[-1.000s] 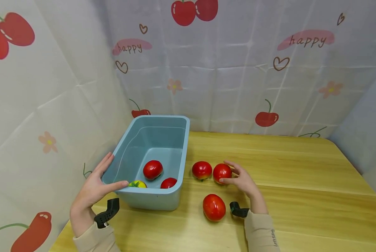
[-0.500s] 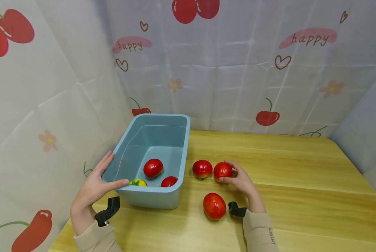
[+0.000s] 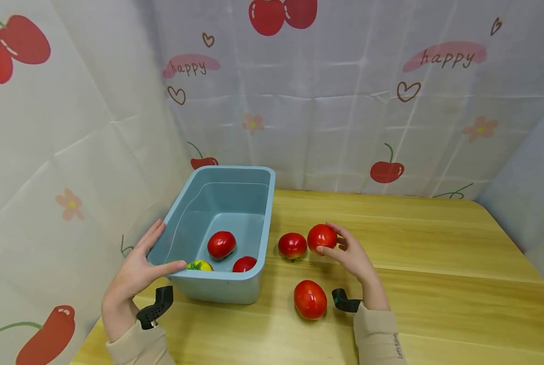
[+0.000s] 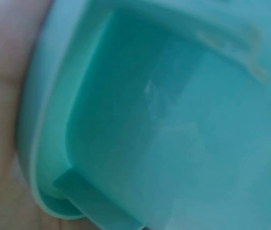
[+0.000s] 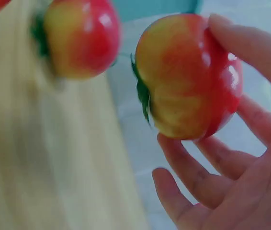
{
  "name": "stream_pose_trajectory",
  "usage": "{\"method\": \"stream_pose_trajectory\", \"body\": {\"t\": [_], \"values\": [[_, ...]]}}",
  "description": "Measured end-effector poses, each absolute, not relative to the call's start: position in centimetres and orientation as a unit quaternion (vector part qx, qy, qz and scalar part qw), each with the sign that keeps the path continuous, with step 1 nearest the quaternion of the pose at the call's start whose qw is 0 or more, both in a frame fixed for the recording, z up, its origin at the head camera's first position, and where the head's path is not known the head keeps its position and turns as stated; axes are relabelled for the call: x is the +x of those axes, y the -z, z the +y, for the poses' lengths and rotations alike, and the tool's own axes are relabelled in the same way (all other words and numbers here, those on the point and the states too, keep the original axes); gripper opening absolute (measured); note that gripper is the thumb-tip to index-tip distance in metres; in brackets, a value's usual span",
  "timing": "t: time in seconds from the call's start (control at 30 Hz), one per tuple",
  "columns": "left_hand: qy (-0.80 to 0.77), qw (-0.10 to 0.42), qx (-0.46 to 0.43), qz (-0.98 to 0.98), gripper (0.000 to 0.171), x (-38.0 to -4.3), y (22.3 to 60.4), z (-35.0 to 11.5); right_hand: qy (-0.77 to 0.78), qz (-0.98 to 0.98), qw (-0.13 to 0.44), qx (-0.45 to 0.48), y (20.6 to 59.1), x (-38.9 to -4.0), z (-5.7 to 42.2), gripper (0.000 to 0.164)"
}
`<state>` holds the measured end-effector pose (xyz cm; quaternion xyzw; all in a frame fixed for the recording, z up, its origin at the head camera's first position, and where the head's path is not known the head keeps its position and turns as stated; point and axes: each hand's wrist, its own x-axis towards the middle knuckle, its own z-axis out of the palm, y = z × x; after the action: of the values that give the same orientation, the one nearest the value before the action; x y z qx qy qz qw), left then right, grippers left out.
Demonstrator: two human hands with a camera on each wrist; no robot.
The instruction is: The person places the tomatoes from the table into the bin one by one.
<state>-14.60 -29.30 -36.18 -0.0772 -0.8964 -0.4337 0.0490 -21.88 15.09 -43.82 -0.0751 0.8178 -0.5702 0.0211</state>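
Note:
In the head view my right hand [image 3: 351, 253] holds a shiny red tomato [image 3: 322, 239] between thumb and fingers, raised a little off the table. The right wrist view shows its yellowish underside and green calyx, with the tomato [image 5: 183, 76] between thumb and fingertips. Left of it lies another red tomato [image 3: 292, 246], and a larger one [image 3: 310, 300] lies nearer me. My left hand [image 3: 137, 271] grips the near left corner of a blue plastic bin [image 3: 212, 289], thumb along the front rim and fingers at the left rim.
Inside the bin are a red tomato [image 3: 221, 245], a second red one [image 3: 244, 263] partly behind the front rim, and a yellow, green-leaved one [image 3: 200, 266]. A printed curtain [image 3: 336, 142] stands behind the wooden table [image 3: 436, 274] and along its left side.
My right hand has lifted the tomato slightly up from the table. The left hand stays in place on the bin, and the other tomatoes have not moved.

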Motion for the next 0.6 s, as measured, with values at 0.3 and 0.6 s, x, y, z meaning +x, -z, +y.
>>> {"method": "stream_pose_trajectory", "body": {"t": [0.3,0.6], "values": [[0.436,0.055,-0.085,-0.894,0.097,-14.6,36.1,-29.4,0.607,0.784,-0.016,-0.132,39.9,-20.0,13.4,0.067],[0.438,0.053,-0.086,-0.894,0.097,-14.6,36.2,-29.3,0.630,0.759,-0.025,-0.162,37.6,-18.3,11.3,0.065]]}}
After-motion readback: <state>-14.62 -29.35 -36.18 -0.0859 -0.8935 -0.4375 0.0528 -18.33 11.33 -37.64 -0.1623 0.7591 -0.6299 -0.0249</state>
